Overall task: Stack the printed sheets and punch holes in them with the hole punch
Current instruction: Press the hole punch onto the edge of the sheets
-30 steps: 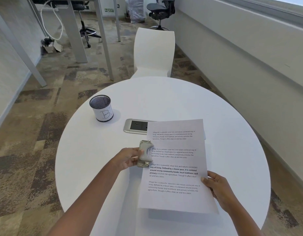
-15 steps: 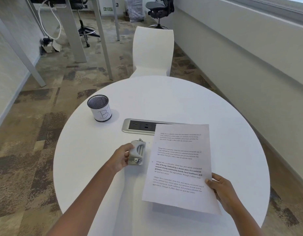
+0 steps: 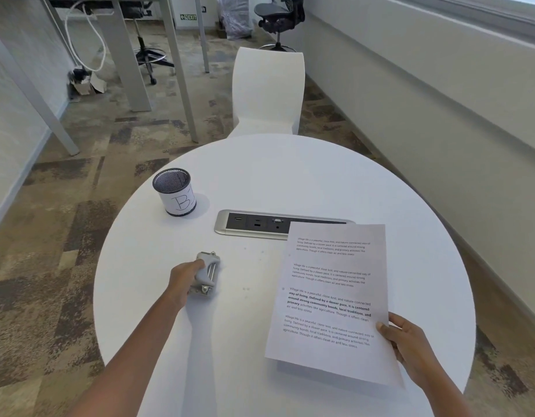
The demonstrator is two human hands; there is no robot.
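While my left hand (image 3: 186,276) grips the hole punch (image 3: 206,273) on the worktop (image 3: 290,176), my right hand (image 3: 406,341) pinches the printed sheets (image 3: 332,296) — lifted well apart, maybe to check a hole.

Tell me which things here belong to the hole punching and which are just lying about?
Part of the job:
printed sheets, in the right hand
hole punch, in the left hand

Just there:
mesh pen cup
socket panel
white chair
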